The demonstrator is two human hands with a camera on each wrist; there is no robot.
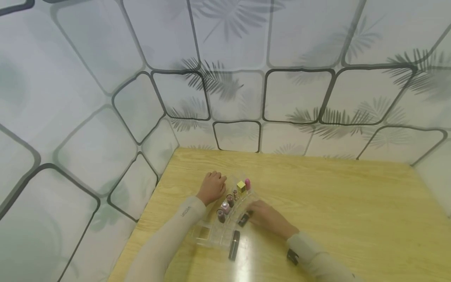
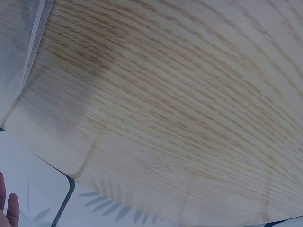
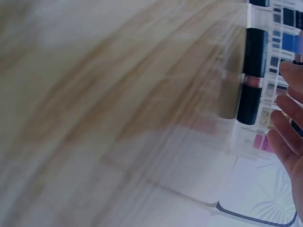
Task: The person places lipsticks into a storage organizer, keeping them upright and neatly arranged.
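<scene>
A clear plastic tiered cosmetics organizer (image 1: 216, 235) stands on the table, holding several lipsticks (image 1: 220, 215), a gold-capped cube (image 1: 241, 187) and a pink tube (image 1: 248, 184). My left hand (image 1: 212, 187) is by its far left side, with loose fingers; only fingertips (image 2: 13, 210) show in the left wrist view. At the organizer's front, my right hand (image 1: 262, 214) reaches over the lower tier, its fingertips (image 3: 279, 137) spread loosely near the rows. Close to them lies a black lip gloss tube (image 3: 255, 52) with a pinkish middle. Another dark tube (image 1: 234, 245) lies at the near end.
The wood-grain table (image 1: 334, 203) extends to the right and meets a patterned wall (image 1: 299, 94) at the back. Another patterned wall (image 1: 81, 149) borders its left side. A black wrist device (image 1: 292, 256) is on the right sleeve.
</scene>
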